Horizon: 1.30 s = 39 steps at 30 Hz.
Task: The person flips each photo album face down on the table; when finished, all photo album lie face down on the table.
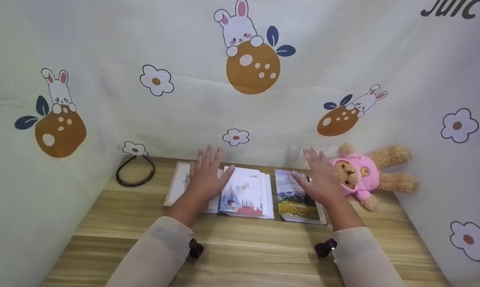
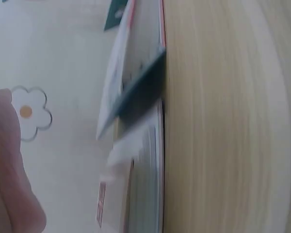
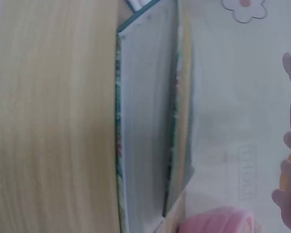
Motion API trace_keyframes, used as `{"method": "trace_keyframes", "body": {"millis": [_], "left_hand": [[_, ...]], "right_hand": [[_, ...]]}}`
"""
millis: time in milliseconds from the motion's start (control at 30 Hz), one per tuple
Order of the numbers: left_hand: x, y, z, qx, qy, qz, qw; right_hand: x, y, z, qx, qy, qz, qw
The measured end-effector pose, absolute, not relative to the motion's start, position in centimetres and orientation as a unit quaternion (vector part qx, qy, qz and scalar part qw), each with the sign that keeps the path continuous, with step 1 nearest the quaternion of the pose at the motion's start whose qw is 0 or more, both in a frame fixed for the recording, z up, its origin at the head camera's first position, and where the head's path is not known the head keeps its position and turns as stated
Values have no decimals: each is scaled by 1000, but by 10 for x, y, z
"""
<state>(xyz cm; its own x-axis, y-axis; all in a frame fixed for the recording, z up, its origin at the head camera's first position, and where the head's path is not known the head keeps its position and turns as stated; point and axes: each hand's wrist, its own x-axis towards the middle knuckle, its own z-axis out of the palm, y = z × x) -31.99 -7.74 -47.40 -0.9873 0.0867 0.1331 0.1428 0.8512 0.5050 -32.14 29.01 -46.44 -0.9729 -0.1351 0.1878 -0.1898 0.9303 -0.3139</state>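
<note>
We are holding our left hand point(image 1: 209, 177) above the pale books point(image 1: 243, 187) and our right hand point(image 1: 320, 181) above the landscape-covered book point(image 1: 290, 199) on the worktop point(image 1: 259, 251), each grip spread (pinching nothing). We are probably positioning ourselves for handling them; the next move is likely calling for a lower reach.

On the surface point(image 1: 259, 251), a headband point(image 1: 135, 184) lies left of a row: left book point(image 1: 177, 187), middle book point(image 1: 241, 195), right book point(image 1: 293, 199). Right of them lies a teddy bear point(image 1: 367, 175). Behind hangs a cloth point(image 1: 192, 115). Whether the left and middle books touch is unclear.
</note>
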Motion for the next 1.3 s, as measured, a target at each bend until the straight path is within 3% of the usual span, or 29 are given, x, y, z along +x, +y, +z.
{"method": "trace_keyframes", "body": {"millis": [200, 400, 633, 933, 1300], "left_hand": [[-304, -38, -475, -93, -921, -377, 35], [-288, 5, -480, -58, -842, -536, -11], [-271, 55, -494, -72, -794, -601, -57], [-270, 97, -511, -67, -785, -611, -75], [-270, 104, -518, -22, -789, -607, -99]], "right_hand": [[-304, 306, -454, 104, -952, 276, 87], [-287, 322, -454, 125, -910, 383, 98], [-277, 334, -470, 106, -895, 421, 100], [-284, 333, -499, 91, -864, 493, 43], [-288, 331, -519, 60, -885, 460, -36]]}}
